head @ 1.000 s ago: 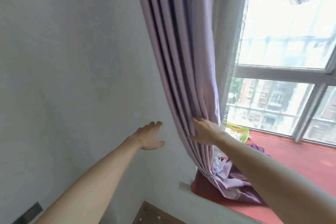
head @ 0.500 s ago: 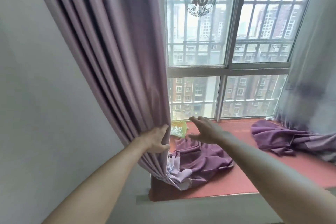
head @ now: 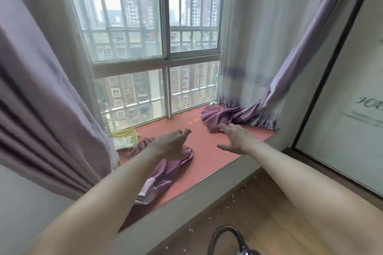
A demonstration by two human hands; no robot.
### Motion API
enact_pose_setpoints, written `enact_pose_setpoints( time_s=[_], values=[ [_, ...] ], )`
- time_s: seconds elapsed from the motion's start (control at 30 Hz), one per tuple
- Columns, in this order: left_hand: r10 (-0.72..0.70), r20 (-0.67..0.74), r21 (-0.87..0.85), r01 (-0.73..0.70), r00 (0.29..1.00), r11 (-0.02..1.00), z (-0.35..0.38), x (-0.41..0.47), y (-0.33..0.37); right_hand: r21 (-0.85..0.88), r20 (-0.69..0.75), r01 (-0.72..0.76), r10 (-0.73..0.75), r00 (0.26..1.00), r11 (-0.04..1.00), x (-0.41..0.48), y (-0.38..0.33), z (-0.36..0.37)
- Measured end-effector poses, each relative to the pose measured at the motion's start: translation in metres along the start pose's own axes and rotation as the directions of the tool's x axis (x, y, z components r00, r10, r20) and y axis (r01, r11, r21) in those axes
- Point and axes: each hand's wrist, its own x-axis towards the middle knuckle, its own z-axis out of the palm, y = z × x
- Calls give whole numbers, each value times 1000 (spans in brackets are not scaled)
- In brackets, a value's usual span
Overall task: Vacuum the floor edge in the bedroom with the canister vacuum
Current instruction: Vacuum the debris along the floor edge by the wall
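My left hand (head: 172, 144) and my right hand (head: 234, 137) reach out over the red window ledge (head: 209, 151), both with fingers spread and holding nothing. A black vacuum hose (head: 226, 238) loops up at the bottom edge, with part of the vacuum body just showing below it. Small pale crumbs (head: 234, 195) lie scattered on the wooden floor (head: 244, 219) along the white wall under the ledge. The purple curtain (head: 41, 97) hangs at the left, and its loose end (head: 163, 174) rests on the ledge below my left hand.
A second purple curtain (head: 226, 115) is bunched on the ledge's right end. A green packet (head: 124, 137) lies by the window. A dark-framed sliding door (head: 339, 109) stands at the right. The barred window (head: 149, 47) fills the back.
The view has swung right and down from the wall to the window bay and floor. My left hand has let go of the left curtain. Both hands now hover open over the ledge.
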Motion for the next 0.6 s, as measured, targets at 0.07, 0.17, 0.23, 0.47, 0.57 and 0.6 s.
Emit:
enact_pose_setpoints(
  time_s=[0.07, 0.17, 0.23, 0.47, 0.57, 0.6],
  values=[
    [43, 34, 14, -43, 999, 999, 8, 26, 23, -4, 8, -82, 82, 997, 997, -17, 36, 3],
    [107, 68, 5, -108, 992, 994, 24, 62, 60, -12, 38, -194, 194, 980, 981, -44, 88, 11],
    [153, 97, -8, -153, 983, 988, 36, 83, 87, -14, 49, -258, 258, 965, 966, -60, 121, 19],
    [300, 224, -19, -304, 927, 952, 112, 148, 173, 67, 165, -453, 438, 884, 889, -124, 221, 86],
    [334, 309, -32, -341, 891, 940, 156, 164, 204, 94, 249, -521, 487, 837, 848, -153, 254, 132],
    [339, 339, -34, -349, 878, 936, 172, 168, 213, 101, 281, -542, 499, 820, 834, -163, 263, 146]
  ],
)
